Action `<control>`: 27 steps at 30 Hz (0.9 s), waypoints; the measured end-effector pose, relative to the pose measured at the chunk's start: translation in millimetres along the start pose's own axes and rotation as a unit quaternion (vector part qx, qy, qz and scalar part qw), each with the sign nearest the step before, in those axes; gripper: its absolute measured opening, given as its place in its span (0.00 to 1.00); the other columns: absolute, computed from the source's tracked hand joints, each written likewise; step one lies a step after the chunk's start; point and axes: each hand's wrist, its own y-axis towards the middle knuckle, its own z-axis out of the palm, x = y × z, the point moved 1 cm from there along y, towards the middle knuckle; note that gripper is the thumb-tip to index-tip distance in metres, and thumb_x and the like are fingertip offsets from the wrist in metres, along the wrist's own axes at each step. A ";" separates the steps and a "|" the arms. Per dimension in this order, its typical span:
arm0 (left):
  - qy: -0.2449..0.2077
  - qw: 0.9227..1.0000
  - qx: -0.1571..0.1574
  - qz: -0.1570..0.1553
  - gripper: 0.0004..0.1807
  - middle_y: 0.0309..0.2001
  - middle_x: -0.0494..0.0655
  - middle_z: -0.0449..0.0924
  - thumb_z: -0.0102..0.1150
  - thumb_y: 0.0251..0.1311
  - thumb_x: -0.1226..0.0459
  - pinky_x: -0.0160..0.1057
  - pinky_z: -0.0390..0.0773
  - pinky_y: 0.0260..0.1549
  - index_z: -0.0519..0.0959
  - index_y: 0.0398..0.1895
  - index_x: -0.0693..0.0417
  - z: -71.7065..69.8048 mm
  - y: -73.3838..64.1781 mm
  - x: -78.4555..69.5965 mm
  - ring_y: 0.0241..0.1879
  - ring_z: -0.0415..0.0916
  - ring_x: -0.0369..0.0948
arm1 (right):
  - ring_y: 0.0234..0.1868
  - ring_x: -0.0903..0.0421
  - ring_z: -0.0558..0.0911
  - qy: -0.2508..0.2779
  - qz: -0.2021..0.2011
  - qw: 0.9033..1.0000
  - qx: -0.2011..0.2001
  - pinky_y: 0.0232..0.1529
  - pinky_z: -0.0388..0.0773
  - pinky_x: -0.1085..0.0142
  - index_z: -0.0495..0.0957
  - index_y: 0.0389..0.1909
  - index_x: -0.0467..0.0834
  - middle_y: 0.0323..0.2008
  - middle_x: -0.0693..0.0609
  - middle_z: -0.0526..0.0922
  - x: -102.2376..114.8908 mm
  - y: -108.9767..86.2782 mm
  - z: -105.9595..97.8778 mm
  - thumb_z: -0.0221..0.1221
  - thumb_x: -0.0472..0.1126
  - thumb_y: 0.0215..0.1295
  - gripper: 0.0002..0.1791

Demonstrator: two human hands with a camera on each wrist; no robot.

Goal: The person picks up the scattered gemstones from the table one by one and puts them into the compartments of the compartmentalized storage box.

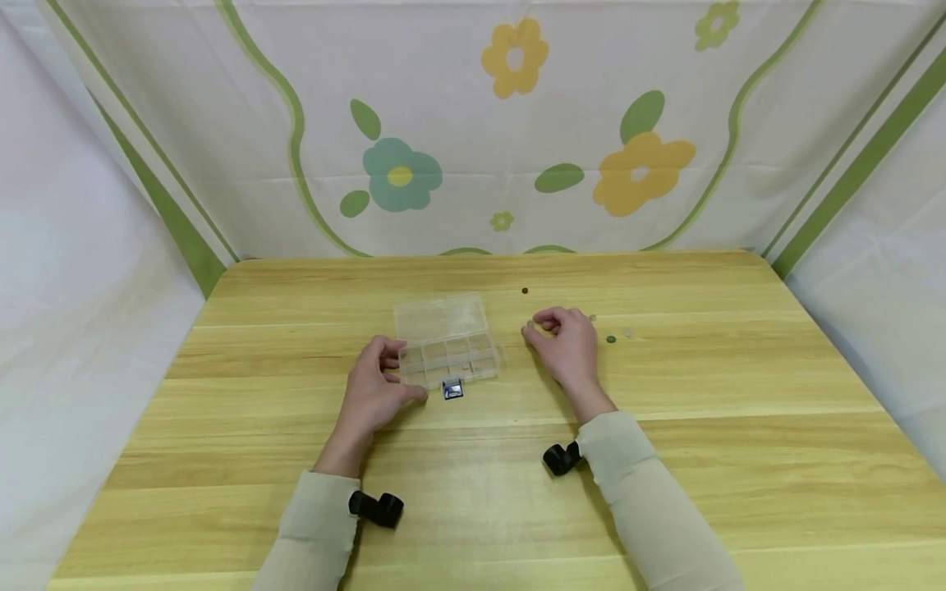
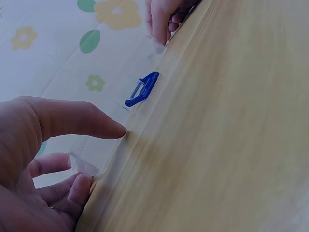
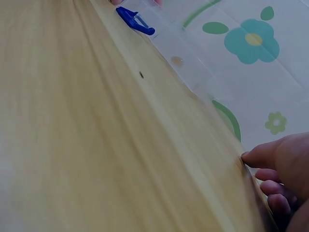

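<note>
Clear-plastic, open-lidded compartment box (image 1: 447, 341) sits on yellowish wooden tabletop (image 1: 458, 533), gripped by your left hand (image 1: 373, 387); your right hand (image 1: 567, 345) curls nearby, its hold unclear. You're probably filling it; next calls for precise placement.

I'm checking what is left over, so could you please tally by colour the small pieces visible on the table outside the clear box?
Dark red piece: 1
Green piece: 1
Whitish piece: 1
Yellowish piece: 1
Total: 4
Anything hidden behind the right hand cannot be counted.
</note>
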 end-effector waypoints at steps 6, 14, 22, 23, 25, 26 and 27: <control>0.001 1.000 0.003 0.004 0.40 0.61 0.56 0.76 0.78 0.45 0.77 0.43 0.75 0.54 0.74 0.65 0.58 -0.8 0.6 1.1 0.57 0.71 0.50 | 0.48 0.44 0.78 -0.007 -0.003 1.000 -0.018 0.64 0.71 0.47 0.87 0.47 0.41 0.44 0.44 0.82 1.3 1.9 3.1 0.69 0.46 0.69 0.13; 0.002 1.000 0.004 0.002 0.40 0.61 0.56 0.76 0.78 0.45 0.77 0.43 0.74 0.54 0.74 0.65 0.57 -0.3 1.3 1.2 0.57 0.71 0.50 | 0.48 0.44 0.79 -0.002 -0.003 1.000 -0.021 0.60 0.73 0.48 0.89 0.46 0.42 0.44 0.44 0.83 0.4 1.2 3.8 0.69 0.45 0.70 0.12; 0.003 1.000 0.002 0.004 0.40 0.61 0.57 0.76 0.78 0.45 0.77 0.43 0.74 0.55 0.74 0.66 0.57 -0.3 1.0 0.8 0.58 0.71 0.50 | 0.47 0.44 0.80 0.002 -0.002 1.000 -0.025 0.58 0.74 0.49 0.89 0.45 0.41 0.44 0.43 0.84 1.4 1.1 3.5 0.69 0.44 0.69 0.11; 0.004 1.000 0.002 0.004 0.40 0.61 0.57 0.76 0.78 0.45 0.76 0.43 0.74 0.55 0.74 0.66 0.57 -0.4 0.8 0.8 0.58 0.71 0.50 | 0.47 0.44 0.80 0.004 -0.002 1.000 -0.026 0.58 0.74 0.49 0.89 0.45 0.41 0.44 0.43 0.84 1.7 1.1 3.2 0.70 0.44 0.68 0.11; 0.004 1.000 0.003 0.004 0.40 0.61 0.57 0.76 0.78 0.45 0.76 0.43 0.74 0.55 0.74 0.66 0.58 -0.5 0.1 0.4 0.58 0.71 0.50 | 0.46 0.44 0.80 0.007 -0.003 1.000 -0.028 0.60 0.73 0.49 0.89 0.44 0.41 0.44 0.43 0.84 1.7 1.1 3.0 0.70 0.43 0.68 0.11; 0.005 1.000 0.003 0.004 0.40 0.61 0.57 0.76 0.78 0.45 0.76 0.43 0.74 0.55 0.74 0.66 0.58 -0.4 0.0 0.3 0.58 0.71 0.50 | 0.46 0.44 0.80 0.007 -0.004 1.000 -0.029 0.61 0.73 0.48 0.89 0.44 0.41 0.44 0.43 0.84 1.5 0.9 3.2 0.70 0.43 0.68 0.11; 0.004 1.000 0.003 0.003 0.40 0.61 0.57 0.76 0.78 0.45 0.76 0.43 0.74 0.55 0.74 0.66 0.58 -0.4 -0.3 0.1 0.58 0.71 0.50 | 0.46 0.44 0.80 0.008 -0.004 1.000 -0.030 0.63 0.72 0.47 0.89 0.44 0.41 0.43 0.43 0.84 1.5 0.8 3.0 0.70 0.43 0.67 0.11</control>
